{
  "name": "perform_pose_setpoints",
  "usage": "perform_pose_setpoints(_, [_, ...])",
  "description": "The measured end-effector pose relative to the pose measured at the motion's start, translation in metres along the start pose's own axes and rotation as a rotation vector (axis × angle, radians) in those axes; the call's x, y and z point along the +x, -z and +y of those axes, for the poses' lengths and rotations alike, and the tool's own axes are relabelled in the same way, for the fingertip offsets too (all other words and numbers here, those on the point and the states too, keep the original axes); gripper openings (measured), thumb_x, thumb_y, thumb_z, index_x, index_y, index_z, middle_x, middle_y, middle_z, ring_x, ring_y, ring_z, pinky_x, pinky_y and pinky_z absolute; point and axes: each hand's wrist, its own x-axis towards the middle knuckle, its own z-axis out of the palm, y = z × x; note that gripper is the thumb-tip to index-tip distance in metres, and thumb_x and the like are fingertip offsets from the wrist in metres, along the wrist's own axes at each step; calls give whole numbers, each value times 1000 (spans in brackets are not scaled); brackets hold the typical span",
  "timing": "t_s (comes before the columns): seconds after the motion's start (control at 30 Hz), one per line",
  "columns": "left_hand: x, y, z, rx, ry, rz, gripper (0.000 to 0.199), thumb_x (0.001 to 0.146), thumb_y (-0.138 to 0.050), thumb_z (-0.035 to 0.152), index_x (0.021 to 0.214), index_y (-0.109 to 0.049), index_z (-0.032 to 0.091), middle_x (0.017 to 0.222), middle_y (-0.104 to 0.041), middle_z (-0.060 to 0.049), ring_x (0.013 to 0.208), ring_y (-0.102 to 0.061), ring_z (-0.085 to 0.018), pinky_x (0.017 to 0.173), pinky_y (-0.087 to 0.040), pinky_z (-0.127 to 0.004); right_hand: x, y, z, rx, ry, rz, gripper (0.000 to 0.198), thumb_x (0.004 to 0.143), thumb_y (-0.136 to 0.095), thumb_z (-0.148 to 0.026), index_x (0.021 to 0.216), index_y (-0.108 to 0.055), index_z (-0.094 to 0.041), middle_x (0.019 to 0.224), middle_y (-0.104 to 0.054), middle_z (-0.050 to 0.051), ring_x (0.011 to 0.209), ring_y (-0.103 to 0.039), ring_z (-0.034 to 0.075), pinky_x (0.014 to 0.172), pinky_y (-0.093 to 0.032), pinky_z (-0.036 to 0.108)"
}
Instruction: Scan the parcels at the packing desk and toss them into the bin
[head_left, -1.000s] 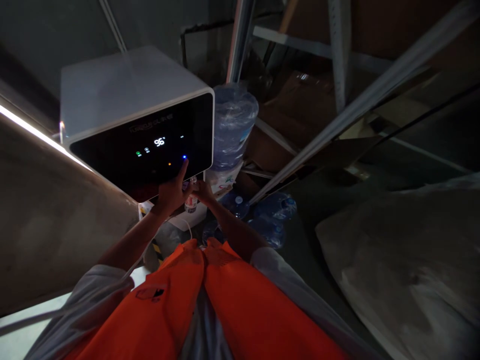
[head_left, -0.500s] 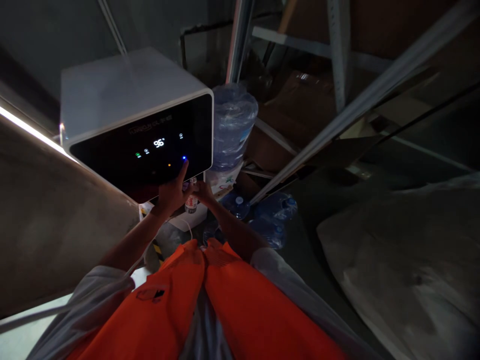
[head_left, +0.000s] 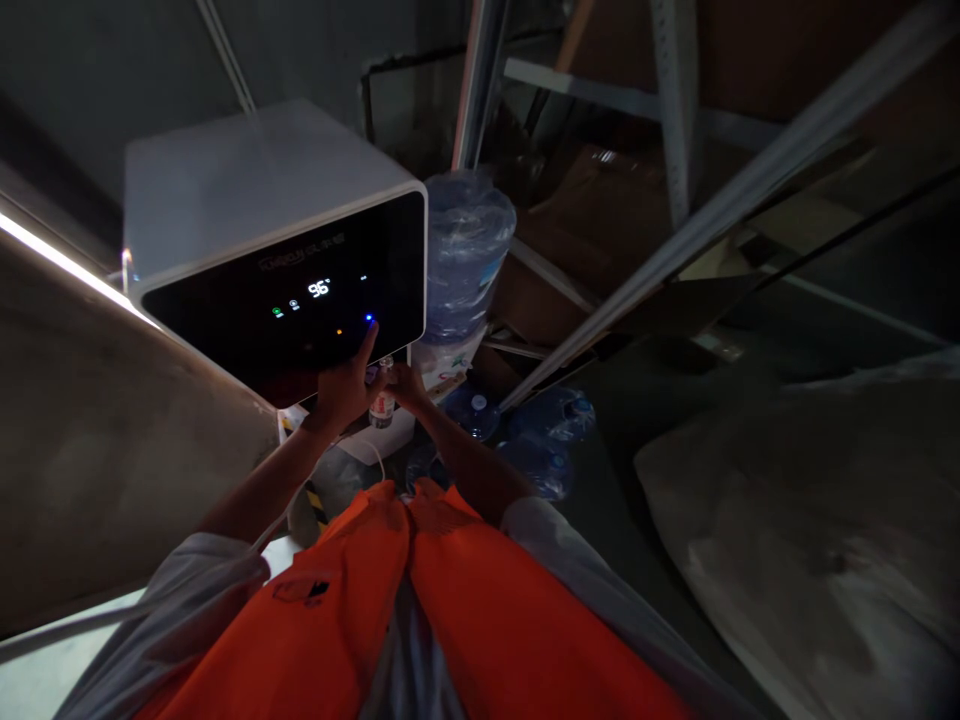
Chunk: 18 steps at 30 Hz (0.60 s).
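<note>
Left hand (head_left: pixel 346 390): index finger extended, tip at the blue light on the black front panel (head_left: pixel 217 325); remaining fingers partly hidden, cannot tell whether they grip anything. Right hand (head_left: pixel 409 387): fingers pinching the upper part of a small bottle (head_left: pixel 382 410), roughly upright, just below the panel's lower edge. Panel display reads 96. White dispenser casing (head_left: pixel 255 185) above. Large wrapped water jug (head_left: pixel 466 255) just beside it; blue bottles (head_left: pixel 544 425) lower, near a slanting metal bar (head_left: pixel 622 308).
</note>
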Motion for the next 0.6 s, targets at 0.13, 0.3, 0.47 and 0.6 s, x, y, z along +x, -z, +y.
perform_pose_setpoints(0.13, [0, 1, 1, 11, 0, 2, 82, 102, -58, 44, 171, -26, 15, 94, -77, -10, 86, -73, -26, 78, -53, -31, -1, -1, 0, 7, -19, 10, 41, 75, -85, -37, 107, -71, -19, 99, -76, 6, 93, -72, 24, 76, -52, 30])
perform_pose_setpoints(0.3, [0, -1, -1, 13, -25, 29, 82, 102, -58, 43, 171, -25, 15, 92, -77, -10, 82, -73, -24, 77, -53, -30, -2, -1, 0, 11, -31, 19, 42, 73, -87, -36, 108, -71, -20, 99, -76, 5, 92, -72, 23, 75, -52, 29])
perform_pose_setpoints(0.47, [-1, -4, -3, 3, -19, 30, 84, 101, -58, 44, 172, -23, 17, 92, -77, -8, 81, -72, -24, 77, -54, -31, -2, 1, 0, 6, -39, 31, 41, 71, -88, -36, 105, -71, -21, 97, -75, 4, 91, -71, 24, 75, -52, 30])
perform_pose_setpoints(0.6, [0, -4, -3, 8, -24, 34, 84, 101, -58, 43, 172, -23, 16, 96, -78, -10, 83, -73, -25, 78, -54, -32, -2, 1, -1, 4, -47, 34, 41, 71, -88, -36, 105, -71, -21, 97, -75, 3, 91, -71, 23, 75, -52, 30])
